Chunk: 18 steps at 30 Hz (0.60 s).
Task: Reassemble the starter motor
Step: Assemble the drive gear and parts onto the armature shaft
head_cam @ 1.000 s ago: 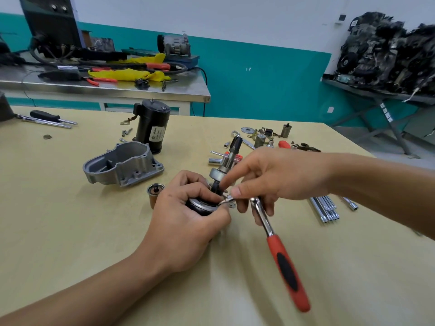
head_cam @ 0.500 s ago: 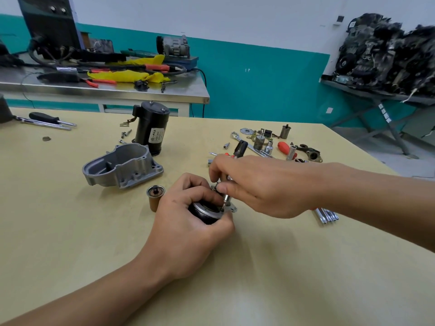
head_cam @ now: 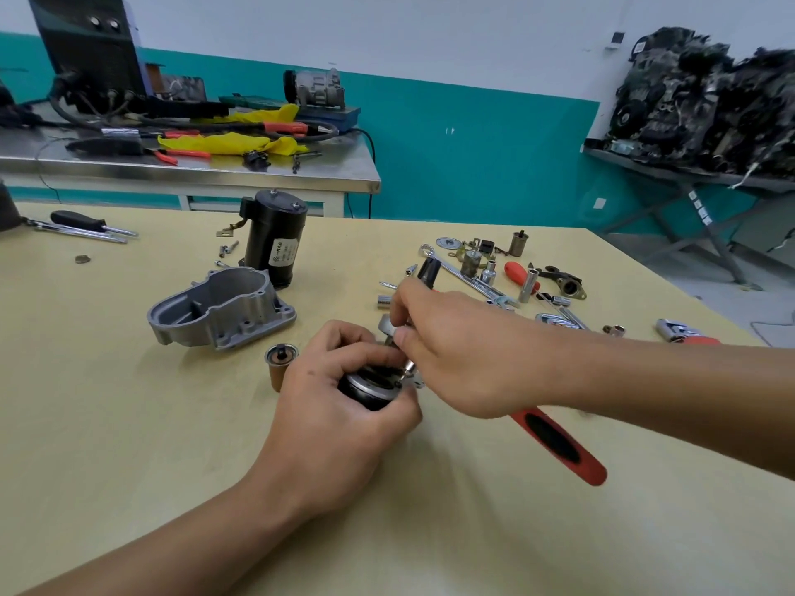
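Tabletop (head_cam: 129, 423) — armature (head_cam: 363, 391) shaft tilts up-away (left hand (head_cam: 340, 423) grips).

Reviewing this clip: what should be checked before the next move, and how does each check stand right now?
1. Left hand grips the round motor part: ok.
2. Right hand holds the ratchet, head end at the part's rim: ok.
3. Tool tip seated on a fastener: cannot tell, fingers hide it.
4. Grey housing apart from the work: ok.
5. Small brown cylinder clear of the left hand: cannot tell, it stands very close.
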{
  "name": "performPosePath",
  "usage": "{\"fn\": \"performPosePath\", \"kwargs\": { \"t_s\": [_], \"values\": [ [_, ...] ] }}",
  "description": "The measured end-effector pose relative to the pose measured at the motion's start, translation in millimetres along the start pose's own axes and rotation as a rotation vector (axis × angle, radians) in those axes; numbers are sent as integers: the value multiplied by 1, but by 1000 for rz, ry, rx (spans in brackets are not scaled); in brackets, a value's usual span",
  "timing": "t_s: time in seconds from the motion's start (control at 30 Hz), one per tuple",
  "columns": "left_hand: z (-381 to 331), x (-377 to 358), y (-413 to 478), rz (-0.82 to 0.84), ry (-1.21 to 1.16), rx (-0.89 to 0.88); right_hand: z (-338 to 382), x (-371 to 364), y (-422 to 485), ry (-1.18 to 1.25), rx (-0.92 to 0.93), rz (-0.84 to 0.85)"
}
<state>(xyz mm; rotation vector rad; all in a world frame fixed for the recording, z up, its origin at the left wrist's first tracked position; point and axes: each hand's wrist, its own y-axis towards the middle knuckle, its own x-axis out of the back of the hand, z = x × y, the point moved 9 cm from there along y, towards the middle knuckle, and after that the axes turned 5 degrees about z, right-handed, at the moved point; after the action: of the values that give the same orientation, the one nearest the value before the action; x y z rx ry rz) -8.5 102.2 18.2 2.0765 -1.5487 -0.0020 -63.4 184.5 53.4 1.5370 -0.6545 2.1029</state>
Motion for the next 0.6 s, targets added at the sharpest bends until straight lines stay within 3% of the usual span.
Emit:
{"fn": "performPosePath", "kwargs": {
  "t_s": [0.43,0.6],
  "values": [
    [7,-5,2,25,9,149,0,-1,3,132,-149,-14],
    [5,1,3,-15,43,142,-12,10,6,411,-167,14]
  ]
}}
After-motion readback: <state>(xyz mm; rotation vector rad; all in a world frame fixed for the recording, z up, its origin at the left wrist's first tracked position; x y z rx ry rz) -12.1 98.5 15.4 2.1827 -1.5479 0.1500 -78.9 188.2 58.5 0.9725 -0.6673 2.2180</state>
